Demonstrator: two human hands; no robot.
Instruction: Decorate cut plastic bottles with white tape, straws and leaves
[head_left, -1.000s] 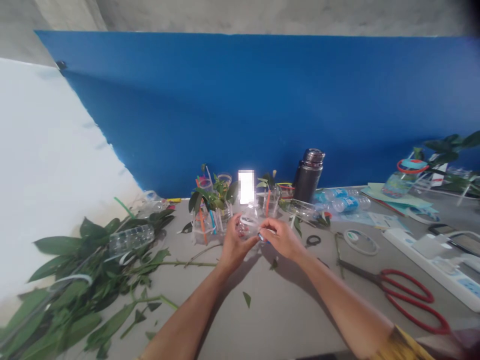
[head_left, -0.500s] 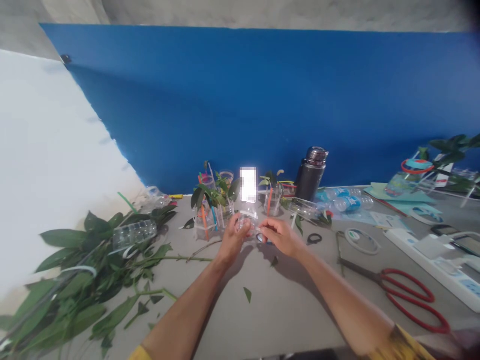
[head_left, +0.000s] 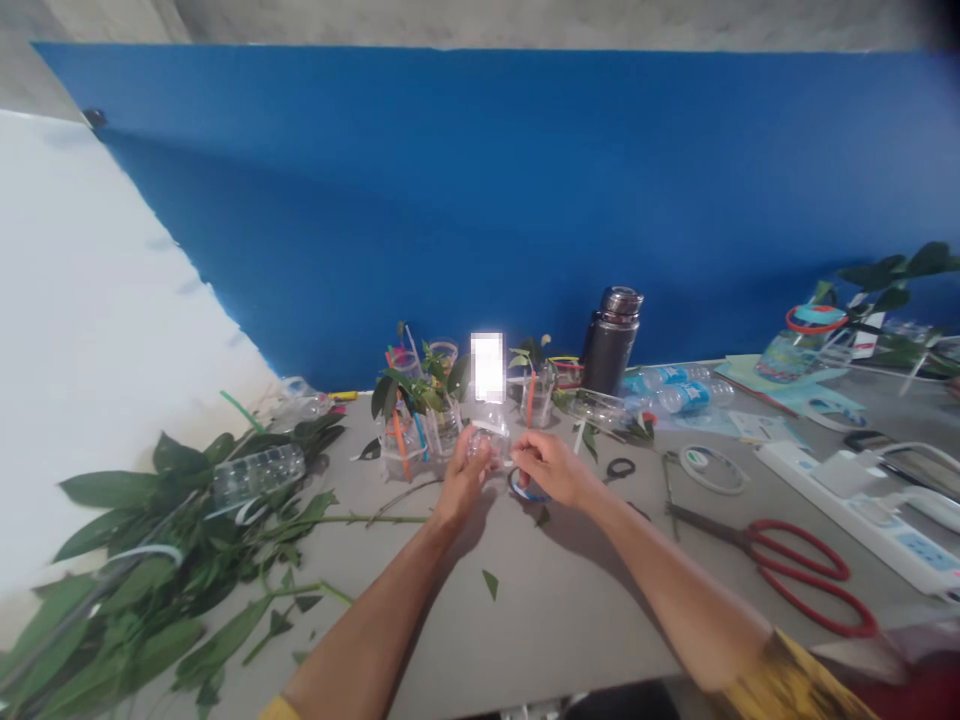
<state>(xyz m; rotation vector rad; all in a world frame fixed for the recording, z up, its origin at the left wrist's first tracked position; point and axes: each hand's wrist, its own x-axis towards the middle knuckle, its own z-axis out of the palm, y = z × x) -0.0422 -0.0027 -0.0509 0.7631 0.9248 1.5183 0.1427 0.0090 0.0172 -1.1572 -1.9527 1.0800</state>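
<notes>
My left hand (head_left: 465, 478) is closed around a small clear plastic cup-like piece (head_left: 491, 443), with a whitish strip near its top edge. Close at its right side is my right hand (head_left: 553, 467), thumb and forefinger pinched together; whatever lies between them is too small to make out. Under the right fingers a roll of tape (head_left: 517, 490) rests on the table, partly covered. Just beyond the hands stand clear containers (head_left: 405, 462) with leafy cuttings and coloured straws, and another such container (head_left: 537, 405) with an orange strip.
Cut leafy branches (head_left: 150, 560) and a clear ridged bottle piece (head_left: 259, 475) lie at left. Red-handled scissors (head_left: 795, 560), a power strip (head_left: 847, 510), coiled white tubing (head_left: 712, 470) and plastic bottles (head_left: 694, 396) are at right. A dark flask (head_left: 611, 345) stands by the blue partition (head_left: 480, 200).
The view has shifted slightly to the right. My right fingers have drawn back a little from the clear piece, and more of the tape roll shows. My left hand keeps its hold.
</notes>
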